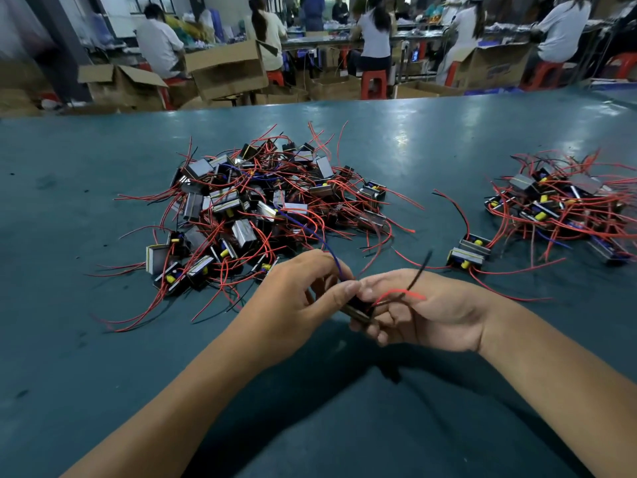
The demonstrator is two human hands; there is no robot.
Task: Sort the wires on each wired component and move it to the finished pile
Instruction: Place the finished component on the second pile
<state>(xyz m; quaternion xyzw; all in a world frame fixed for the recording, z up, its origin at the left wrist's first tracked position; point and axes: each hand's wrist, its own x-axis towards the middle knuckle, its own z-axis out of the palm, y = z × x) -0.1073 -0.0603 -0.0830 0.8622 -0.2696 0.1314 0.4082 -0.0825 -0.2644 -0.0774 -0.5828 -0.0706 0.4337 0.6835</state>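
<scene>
My left hand (pixel 293 298) and right hand (pixel 424 315) both gripping small black wired component (pixel 358 307) above teal table (pixel 103 339), left fingers pinching its blue wire (pixel 327 253).

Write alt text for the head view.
Both hands, left hand and right hand, hold one small wired part above a green table. A large tangled pile lies ahead, a smaller pile to the right.
</scene>
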